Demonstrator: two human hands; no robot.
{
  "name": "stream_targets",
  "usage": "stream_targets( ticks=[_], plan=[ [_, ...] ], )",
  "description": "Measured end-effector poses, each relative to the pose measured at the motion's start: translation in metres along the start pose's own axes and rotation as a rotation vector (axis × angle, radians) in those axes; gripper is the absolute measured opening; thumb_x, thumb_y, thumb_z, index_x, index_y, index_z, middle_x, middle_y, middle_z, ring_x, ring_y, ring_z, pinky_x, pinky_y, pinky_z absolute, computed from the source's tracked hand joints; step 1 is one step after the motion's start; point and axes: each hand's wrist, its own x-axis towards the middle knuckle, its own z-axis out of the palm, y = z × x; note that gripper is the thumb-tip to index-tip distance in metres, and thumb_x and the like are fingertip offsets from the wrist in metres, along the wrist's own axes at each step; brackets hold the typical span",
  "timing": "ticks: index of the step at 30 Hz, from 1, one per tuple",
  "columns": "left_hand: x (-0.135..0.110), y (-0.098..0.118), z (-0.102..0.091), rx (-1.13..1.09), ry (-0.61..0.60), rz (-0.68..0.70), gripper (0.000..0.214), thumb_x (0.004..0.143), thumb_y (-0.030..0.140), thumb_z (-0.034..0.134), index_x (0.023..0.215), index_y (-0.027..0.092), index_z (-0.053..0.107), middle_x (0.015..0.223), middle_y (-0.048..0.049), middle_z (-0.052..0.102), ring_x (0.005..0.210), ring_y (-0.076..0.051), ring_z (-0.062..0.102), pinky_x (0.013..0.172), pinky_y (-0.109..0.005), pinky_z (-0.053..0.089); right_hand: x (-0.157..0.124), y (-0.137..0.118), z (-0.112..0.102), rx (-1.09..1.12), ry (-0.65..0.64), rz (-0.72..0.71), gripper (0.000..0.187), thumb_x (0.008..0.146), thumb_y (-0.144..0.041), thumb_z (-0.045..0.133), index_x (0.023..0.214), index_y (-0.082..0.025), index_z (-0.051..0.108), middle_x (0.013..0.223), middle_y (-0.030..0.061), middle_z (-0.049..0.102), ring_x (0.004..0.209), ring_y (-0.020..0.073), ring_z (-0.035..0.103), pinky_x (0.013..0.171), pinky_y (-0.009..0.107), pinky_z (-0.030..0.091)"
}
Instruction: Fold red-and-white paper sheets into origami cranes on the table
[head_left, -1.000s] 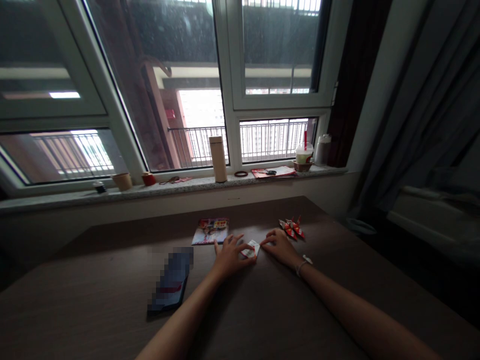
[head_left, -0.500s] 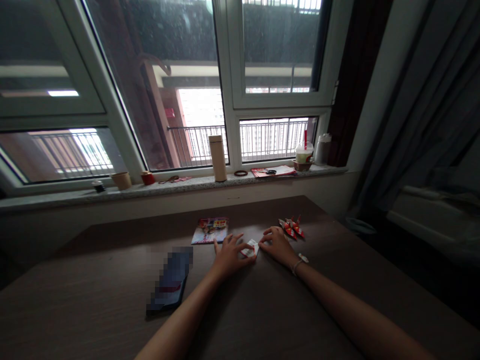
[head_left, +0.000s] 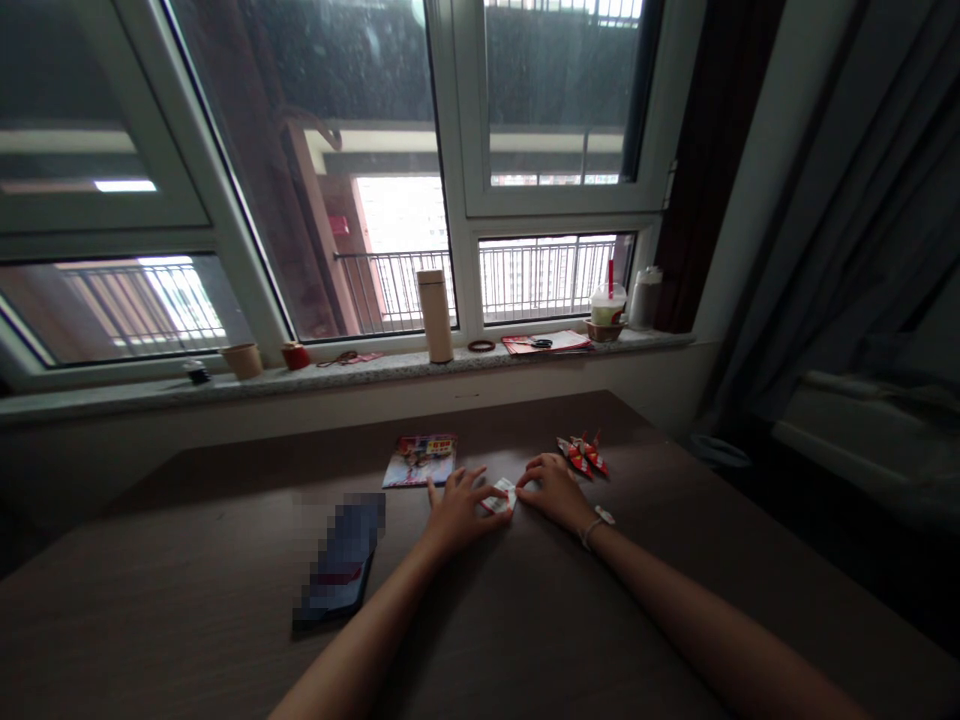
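Note:
A small piece of white folded paper (head_left: 501, 494) with red edges lies on the dark brown table between my two hands. My left hand (head_left: 459, 508) holds it down from the left, thumb and index finger on the paper and the other fingers spread. From the right, my right hand (head_left: 553, 490) pinches the paper's right corner with its fingers curled; a bracelet circles that wrist. Just beyond my right hand sit red and white origami cranes (head_left: 583, 456). A colourful printed packet (head_left: 421, 461) lies beyond my left hand.
A phone (head_left: 341, 560), partly blurred out, lies left of my left forearm. Along the windowsill (head_left: 375, 375) stand a tan flask (head_left: 435, 318), a paper cup (head_left: 242, 361), a drink cup with a red straw (head_left: 608, 303), and papers with scissors (head_left: 541, 343) on top.
Almost nothing differs. My right hand and wrist have shifted very slightly left at the paper's corner; the left hand stays in place.

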Motion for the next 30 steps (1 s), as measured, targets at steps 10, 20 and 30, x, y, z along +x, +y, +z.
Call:
stream_targets(
  ticks=[10,20,30],
  plan=[
    [0.002,-0.004,0.004,0.004,0.005,0.012,0.043,0.077,0.069,0.062,0.111,0.044,0.070,0.153,0.0005,0.041,0.144,-0.039,0.025,0.110,-0.075,0.002,-0.006,-0.001,-0.002,0.001,-0.035,-0.020,0.020,0.074,-0.041,0.074,0.089,-0.027,0.077,0.114,0.0067,0.060,0.119,0.0269,0.047,0.104,0.040,0.033],
    [0.001,-0.002,0.002,0.004,0.008,0.000,0.034,0.082,0.062,0.060,0.110,0.045,0.071,0.153,0.0013,0.042,0.143,-0.039,0.027,0.109,-0.076,-0.001,-0.010,-0.002,-0.001,-0.014,-0.066,-0.030,0.026,0.075,-0.041,0.074,0.095,-0.026,0.074,0.118,0.0072,0.057,0.118,0.0259,0.048,0.106,0.041,0.031],
    [0.001,-0.004,0.003,0.019,0.005,-0.001,0.031,0.085,0.058,0.058,0.112,0.046,0.069,0.152,0.0022,0.043,0.143,-0.038,0.026,0.109,-0.076,-0.001,-0.012,0.001,0.003,-0.016,-0.085,-0.058,0.038,0.072,-0.047,0.076,0.102,-0.025,0.070,0.125,0.0080,0.056,0.123,0.0271,0.047,0.109,0.044,0.028]
  ],
)
